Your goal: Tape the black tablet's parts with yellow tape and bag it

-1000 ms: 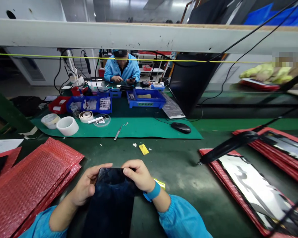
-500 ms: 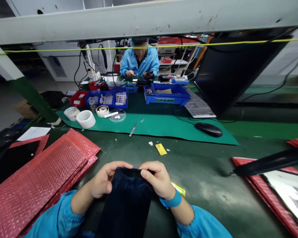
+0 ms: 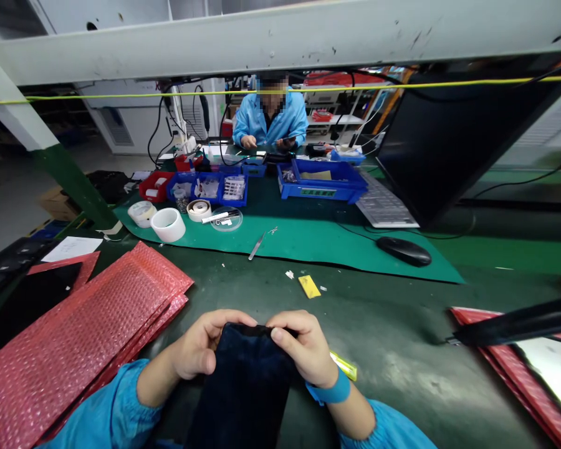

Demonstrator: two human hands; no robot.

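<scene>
The left hand (image 3: 199,346) and the right hand (image 3: 306,349) hold a dark panel (image 3: 247,380) between them, at the bottom centre of the view, above the dark table (image 3: 383,349). The left hand curls around the panel's upper left corner, its index finger along the top edge and its thumb at the side edge. The right hand pinches the top edge near the right corner, thumb on the face that shows and the other fingers behind. The panel's lower end runs out of view. A blue band (image 3: 331,390) circles the right wrist, and a yellow-green strip (image 3: 343,366) lies just beside it.

Left of the hands, red bubble bags (image 3: 88,330) lie stacked. Past the hands lies a small yellow piece (image 3: 309,287), near the front edge of a green mat (image 3: 308,246). On the mat are tweezers (image 3: 257,247), a white tape roll (image 3: 167,225), a round clear dish (image 3: 227,219) and a black mouse (image 3: 404,251). Blue bins (image 3: 322,182) stand farther back. Across the table, a person in a blue jacket (image 3: 270,118) holds a dark object (image 3: 288,140).
</scene>
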